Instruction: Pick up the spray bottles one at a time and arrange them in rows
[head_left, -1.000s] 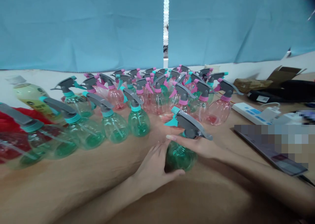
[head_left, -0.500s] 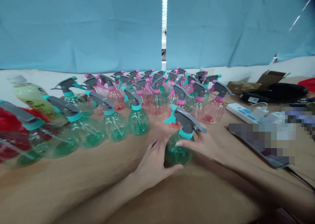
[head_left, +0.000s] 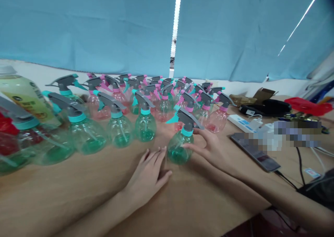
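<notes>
A clear green spray bottle (head_left: 179, 150) with a grey trigger head and turquoise collar stands upright on the wooden table (head_left: 193, 202). From its right side, my right hand (head_left: 212, 148) grips it just below the collar, thumb in front and the other fingers partly hidden behind. My left hand (head_left: 150, 172) rests palm down on the table, fingers stretched out, slightly left of the bottle and apart from it. Another green spray bottle (head_left: 145, 125) is the closest one beyond my left fingertips. Green liquid or tint shows at the bottoms of the green bottles.
Several green bottles line the left, near a large yellow-labelled bottle (head_left: 28, 94). Pink bottles (head_left: 217, 119) crowd the back beneath a blue curtain (head_left: 117, 28). A phone (head_left: 254, 153), a white power strip (head_left: 238, 122) and cables lie at right, with a red item (head_left: 308, 106) farther back.
My left hand has come off the green spray bottle and moved left onto the table. My right hand still grips the bottle. The view has turned somewhat to the right.
</notes>
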`<control>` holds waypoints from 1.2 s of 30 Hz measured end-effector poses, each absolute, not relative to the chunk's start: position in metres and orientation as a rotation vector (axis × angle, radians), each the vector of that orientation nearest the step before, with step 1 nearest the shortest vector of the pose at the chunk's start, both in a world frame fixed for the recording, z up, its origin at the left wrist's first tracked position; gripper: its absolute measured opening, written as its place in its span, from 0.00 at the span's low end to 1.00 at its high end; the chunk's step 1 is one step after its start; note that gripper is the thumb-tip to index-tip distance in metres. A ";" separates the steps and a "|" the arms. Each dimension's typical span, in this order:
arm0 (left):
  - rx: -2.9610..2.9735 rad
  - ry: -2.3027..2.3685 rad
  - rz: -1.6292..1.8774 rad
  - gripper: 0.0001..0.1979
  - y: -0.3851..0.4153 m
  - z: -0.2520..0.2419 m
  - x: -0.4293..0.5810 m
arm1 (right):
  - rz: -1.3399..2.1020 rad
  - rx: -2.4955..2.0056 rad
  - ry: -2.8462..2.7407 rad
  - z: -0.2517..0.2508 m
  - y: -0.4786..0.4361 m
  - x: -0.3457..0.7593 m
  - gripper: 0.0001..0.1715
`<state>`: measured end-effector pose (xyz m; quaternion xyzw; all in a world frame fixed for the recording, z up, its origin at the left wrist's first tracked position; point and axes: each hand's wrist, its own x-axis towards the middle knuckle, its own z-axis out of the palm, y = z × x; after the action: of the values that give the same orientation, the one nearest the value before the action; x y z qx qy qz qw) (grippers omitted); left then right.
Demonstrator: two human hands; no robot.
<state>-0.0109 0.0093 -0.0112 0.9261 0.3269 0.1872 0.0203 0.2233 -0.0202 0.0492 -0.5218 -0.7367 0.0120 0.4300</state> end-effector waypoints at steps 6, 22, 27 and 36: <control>2.931 1.097 0.553 0.24 0.005 -0.010 -0.040 | 0.113 -1.334 -1.815 0.050 0.015 0.208 0.21; 2.921 1.091 0.558 0.21 0.004 -0.009 -0.037 | 0.202 -1.340 -1.710 0.053 0.069 0.195 0.22; 2.909 1.084 0.593 0.20 0.005 -0.011 -0.038 | 0.200 -1.361 -1.709 0.055 0.072 0.195 0.23; 2.919 1.051 0.645 0.21 0.006 -0.014 -0.039 | 0.199 -1.367 -1.702 0.053 0.069 0.197 0.27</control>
<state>-0.0393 0.0059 -0.0139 0.9211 0.3317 0.2034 -0.0137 0.1973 0.0689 0.0533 -0.5546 -0.6907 0.0809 0.4570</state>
